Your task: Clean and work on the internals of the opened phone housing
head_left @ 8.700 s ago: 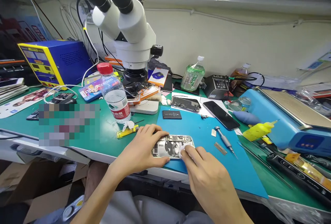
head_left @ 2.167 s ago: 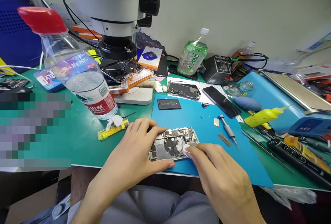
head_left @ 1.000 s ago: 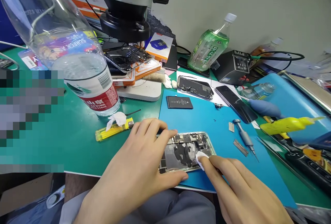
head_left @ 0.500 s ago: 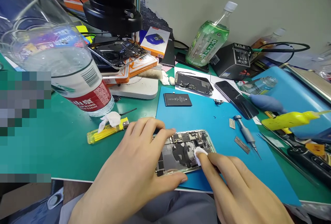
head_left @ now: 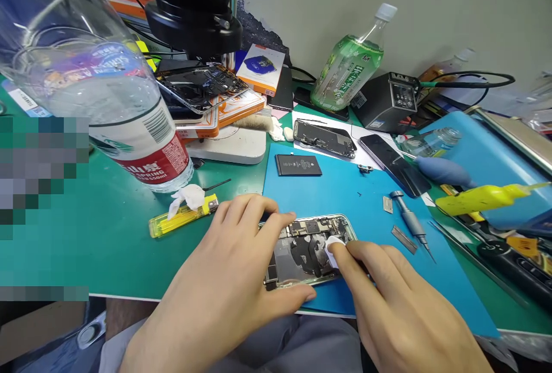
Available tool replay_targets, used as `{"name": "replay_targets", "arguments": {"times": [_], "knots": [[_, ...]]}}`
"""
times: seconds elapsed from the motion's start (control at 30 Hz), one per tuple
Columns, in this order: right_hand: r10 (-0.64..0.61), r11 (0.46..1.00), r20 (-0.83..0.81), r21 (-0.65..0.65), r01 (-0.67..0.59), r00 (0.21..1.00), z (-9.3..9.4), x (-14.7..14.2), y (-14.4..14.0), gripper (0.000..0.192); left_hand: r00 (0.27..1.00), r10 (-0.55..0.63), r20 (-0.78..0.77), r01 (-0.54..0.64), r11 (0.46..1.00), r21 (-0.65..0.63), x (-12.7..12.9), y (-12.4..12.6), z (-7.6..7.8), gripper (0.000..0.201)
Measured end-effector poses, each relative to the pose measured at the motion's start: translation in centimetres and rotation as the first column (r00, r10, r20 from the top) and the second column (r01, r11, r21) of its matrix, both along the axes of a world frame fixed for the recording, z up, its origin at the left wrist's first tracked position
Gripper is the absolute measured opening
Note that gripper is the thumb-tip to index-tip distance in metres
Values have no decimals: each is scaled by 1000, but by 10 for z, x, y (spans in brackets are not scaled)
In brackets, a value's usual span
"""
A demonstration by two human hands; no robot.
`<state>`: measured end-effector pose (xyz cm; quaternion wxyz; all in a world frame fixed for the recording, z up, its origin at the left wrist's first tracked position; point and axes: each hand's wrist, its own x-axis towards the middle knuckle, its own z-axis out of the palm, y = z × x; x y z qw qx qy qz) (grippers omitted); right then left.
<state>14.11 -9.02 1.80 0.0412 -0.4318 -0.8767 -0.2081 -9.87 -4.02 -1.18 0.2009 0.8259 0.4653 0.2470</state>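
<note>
A: Near edge of the table (head_left: 107, 246), on the blue mat (head_left: 345, 195): opened phone (head_left: 308, 249). Left hand (head_left: 224, 281) clamps it, fingers over the far rim, thumb on the near rim.

B: Right hand (head_left: 401, 310)?

A: Grip pinched on a white wipe (head_left: 334, 245), pressed onto the phone's internals.

B: Risk?

A: Probably snagging a connector if the wipe drags hard. Phone sits close to the edge, so a slip could push it off. Water bottle (head_left: 107, 97) stands far left.
</note>
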Motion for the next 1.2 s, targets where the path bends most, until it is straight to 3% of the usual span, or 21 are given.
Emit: {"name": "replay_targets", "arguments": {"times": [0.37,0.63,1.2], "knots": [[84,996,-73,-18,-86,994,1,10,-5,35,1000,-13,4,13,1000,3,-1,3,-4,68],[-36,999,-76,20,37,996,0,-7,-1,36,1000,-9,-4,9,1000,18,0,1,-1,66],[-41,999,-99,3,41,994,0,-7,-2,35,1000,-25,-9,25,1000,17,0,2,-2,69]]}}
